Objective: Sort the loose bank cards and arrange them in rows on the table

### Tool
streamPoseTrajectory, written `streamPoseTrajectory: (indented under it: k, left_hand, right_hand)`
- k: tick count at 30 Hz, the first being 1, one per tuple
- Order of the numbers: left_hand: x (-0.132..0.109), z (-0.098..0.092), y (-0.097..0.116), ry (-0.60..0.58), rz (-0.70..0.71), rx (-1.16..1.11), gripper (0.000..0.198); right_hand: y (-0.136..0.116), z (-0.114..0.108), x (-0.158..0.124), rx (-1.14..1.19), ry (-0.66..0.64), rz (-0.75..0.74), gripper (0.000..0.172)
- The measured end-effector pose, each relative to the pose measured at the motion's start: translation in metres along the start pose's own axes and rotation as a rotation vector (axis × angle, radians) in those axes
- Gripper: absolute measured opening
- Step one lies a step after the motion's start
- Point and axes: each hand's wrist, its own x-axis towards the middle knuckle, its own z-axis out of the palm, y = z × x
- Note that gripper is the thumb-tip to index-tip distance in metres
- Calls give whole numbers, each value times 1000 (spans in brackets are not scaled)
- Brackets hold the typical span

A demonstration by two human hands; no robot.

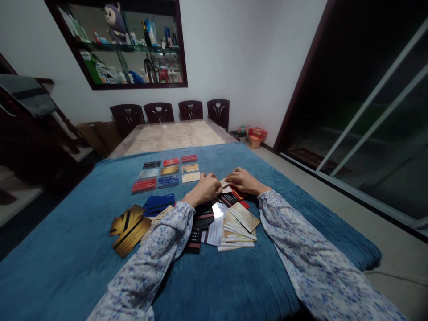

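Observation:
Both my arms in flowered sleeves reach over a blue cloth. My left hand is curled, fingers closed on a pale card. My right hand meets it from the right, fingers pinched on the same card. Below the hands lies a loose heap of cards, black, white, beige and red. Farther ahead a neat grid of cards lies in three rows, the nearest beige one close to my left knuckles. Gold cards and blue cards lie to the left of my left forearm.
A marble table stands beyond the cloth with several dark chairs at its far side. A wall shelf holds bottles and a plush toy. Glass doors are on the right, an orange box by the wall.

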Motion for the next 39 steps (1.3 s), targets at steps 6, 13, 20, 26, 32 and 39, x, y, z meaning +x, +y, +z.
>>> streamPoseTrajectory:
  k: [6,13,20,26,32,39]
  left_hand:
    - [-1,-6,-6,9,-10,-21,33]
    - [-1,-6,-15,46,-64,27,30]
    - [-3,-8,-12,109,-91,81,33]
    - [-2,-7,-11,145,-113,158,32]
    - [-1,-3,-13,177,-153,104,33]
    - [1,4,-19,202,-201,66,40]
  right_hand:
    - [1,2,0,30,98,-5,34]
    - [-4,7,1,-26,191,71,29]
    - [-12,8,4,-137,236,133,20]
    - [-23,4,6,-164,258,152,24]
    - [-28,1,6,-167,258,177,26]
    - [-26,5,9,-148,268,201,29]
